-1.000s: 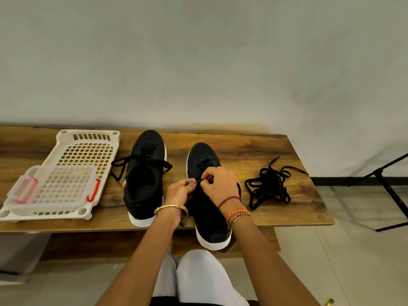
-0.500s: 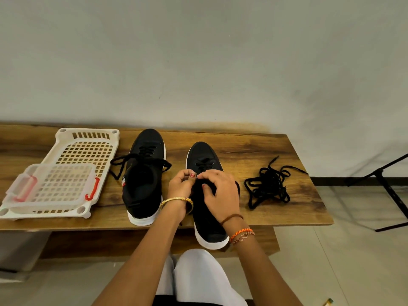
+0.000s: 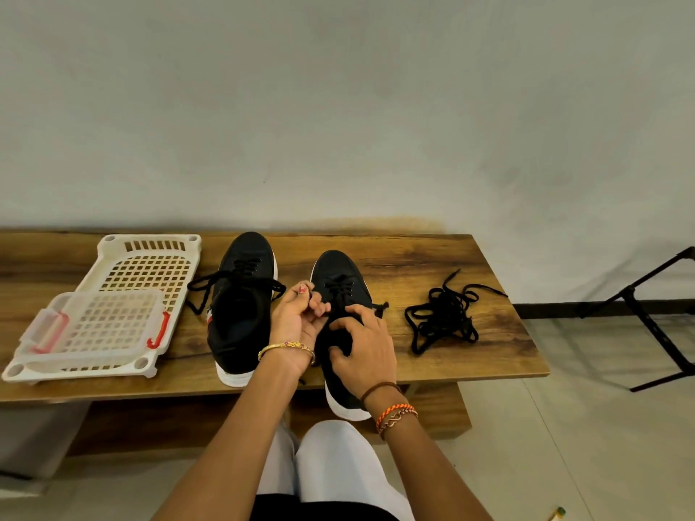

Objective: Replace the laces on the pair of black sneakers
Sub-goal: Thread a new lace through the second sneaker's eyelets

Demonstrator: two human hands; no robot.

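Both hands are at the right-hand sneaker [image 3: 340,280] on the wooden bench [image 3: 432,265]. Since half a second ago the left hand [image 3: 297,321] has turned palm-up, fingers curled, pinching the lace end, while the right hand [image 3: 366,347] slid down and now grips the shoe's opening. The other sneaker [image 3: 240,302] and the loose lace pile [image 3: 443,317] haven't moved.

On the tabletop [image 3: 432,257], two sneakers sit side by side: the left sneaker [image 3: 240,306] at 11 o'clock, the right sneaker [image 3: 340,272] at 12. A tray [image 3: 150,244] lies at 9, bearing a lidded box [image 3: 94,329]; loose laces [image 3: 443,317] lie at 3.
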